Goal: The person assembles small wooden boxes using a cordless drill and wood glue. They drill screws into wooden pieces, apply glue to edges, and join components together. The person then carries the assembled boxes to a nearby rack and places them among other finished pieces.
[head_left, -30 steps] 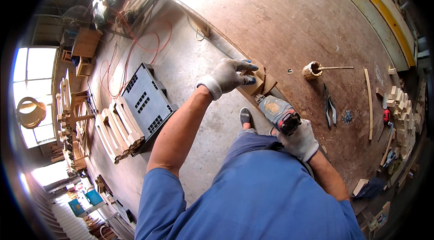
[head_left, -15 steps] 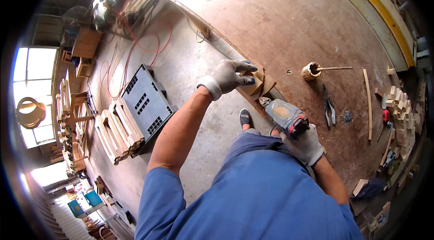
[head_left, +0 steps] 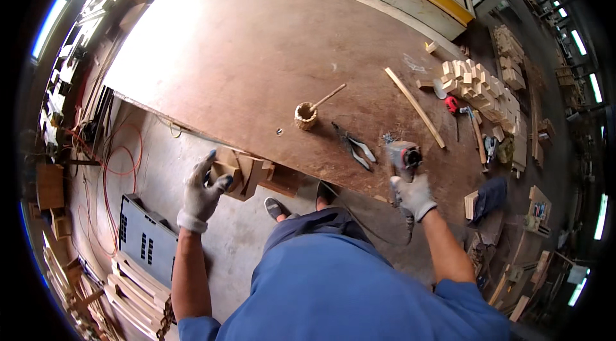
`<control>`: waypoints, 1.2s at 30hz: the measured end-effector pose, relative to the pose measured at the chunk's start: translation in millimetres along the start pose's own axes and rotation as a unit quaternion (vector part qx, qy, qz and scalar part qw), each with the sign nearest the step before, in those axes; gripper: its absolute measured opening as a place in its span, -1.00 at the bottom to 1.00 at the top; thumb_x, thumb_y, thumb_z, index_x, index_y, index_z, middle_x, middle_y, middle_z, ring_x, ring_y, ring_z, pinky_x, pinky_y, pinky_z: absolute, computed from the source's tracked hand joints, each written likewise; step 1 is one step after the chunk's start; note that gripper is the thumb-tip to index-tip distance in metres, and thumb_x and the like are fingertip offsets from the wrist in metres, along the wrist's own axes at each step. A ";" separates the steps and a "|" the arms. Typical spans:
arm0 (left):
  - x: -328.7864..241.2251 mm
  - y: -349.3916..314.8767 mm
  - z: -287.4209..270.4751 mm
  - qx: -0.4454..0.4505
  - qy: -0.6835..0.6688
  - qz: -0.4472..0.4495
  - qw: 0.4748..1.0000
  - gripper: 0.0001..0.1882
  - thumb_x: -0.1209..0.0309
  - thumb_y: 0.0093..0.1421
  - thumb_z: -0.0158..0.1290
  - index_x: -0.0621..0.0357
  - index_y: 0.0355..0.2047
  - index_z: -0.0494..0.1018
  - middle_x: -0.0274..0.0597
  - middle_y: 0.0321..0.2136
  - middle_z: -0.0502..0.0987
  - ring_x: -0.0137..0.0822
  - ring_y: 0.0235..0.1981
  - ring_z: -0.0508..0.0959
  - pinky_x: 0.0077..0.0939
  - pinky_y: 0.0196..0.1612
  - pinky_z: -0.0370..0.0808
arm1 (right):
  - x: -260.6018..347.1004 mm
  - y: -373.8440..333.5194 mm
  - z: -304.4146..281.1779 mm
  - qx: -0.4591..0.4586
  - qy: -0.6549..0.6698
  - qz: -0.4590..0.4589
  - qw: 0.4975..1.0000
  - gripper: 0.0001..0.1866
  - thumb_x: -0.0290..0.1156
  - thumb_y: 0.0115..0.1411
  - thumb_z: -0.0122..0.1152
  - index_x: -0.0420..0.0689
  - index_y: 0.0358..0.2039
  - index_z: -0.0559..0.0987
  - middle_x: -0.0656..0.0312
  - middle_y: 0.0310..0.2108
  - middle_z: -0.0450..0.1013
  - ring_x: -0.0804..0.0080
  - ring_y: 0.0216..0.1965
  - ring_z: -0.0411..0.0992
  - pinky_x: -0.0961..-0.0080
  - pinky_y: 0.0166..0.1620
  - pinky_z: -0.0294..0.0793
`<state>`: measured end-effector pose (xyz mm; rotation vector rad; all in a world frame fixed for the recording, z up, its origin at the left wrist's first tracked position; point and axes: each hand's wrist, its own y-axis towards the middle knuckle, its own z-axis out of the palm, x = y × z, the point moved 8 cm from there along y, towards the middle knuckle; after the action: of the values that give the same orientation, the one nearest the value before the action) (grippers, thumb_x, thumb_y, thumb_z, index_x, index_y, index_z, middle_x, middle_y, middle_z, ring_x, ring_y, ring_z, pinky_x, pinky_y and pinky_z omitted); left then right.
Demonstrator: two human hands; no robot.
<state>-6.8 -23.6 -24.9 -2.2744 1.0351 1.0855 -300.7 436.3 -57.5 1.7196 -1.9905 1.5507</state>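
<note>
My right hand (head_left: 416,196) is closed round the handle of a grey and red air nail gun (head_left: 404,156), held over the table's near edge. A hose (head_left: 378,236) runs down from its grip. My left hand (head_left: 201,194), in a grey-white glove with bluish fingertips, has its thumb and fingers apart beside a wooden block assembly (head_left: 246,177) at the table edge. Whether its fingertips touch the wood is hard to see. Pliers (head_left: 354,146) with pale handles lie left of the nail gun. Beyond them stands a crusted pot (head_left: 306,116) with a stick (head_left: 328,96) in it.
The brown table (head_left: 244,71) fills the middle. On its right lie a wooden strip (head_left: 416,108), stacked wood blocks (head_left: 481,87), a red tape measure (head_left: 452,104) and a hammer (head_left: 478,139). A grey plastic pallet (head_left: 146,236) and wood pieces (head_left: 135,299) rest on the floor at left.
My right hand has carried the nail gun away from the wooden block assembly, to the right. My left hand stays beside the assembly. The whole view has turned toward the right.
</note>
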 end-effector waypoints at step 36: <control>87.8 -132.7 57.7 -0.111 -0.058 -0.194 0.973 0.21 0.04 -0.07 0.56 0.31 0.45 0.16 0.29 0.25 0.45 0.08 0.24 0.53 -0.18 0.26 0.50 | 181.8 -108.9 328.9 0.149 -0.380 -0.523 0.748 0.52 0.15 -0.27 0.72 -0.26 0.52 -0.02 -0.38 0.43 0.04 -0.33 0.46 0.05 -0.06 0.47 0.11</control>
<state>104.2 58.2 -123.1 -2.4140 0.4106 1.1915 -113.1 93.6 -35.0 3.0844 -0.4303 0.7699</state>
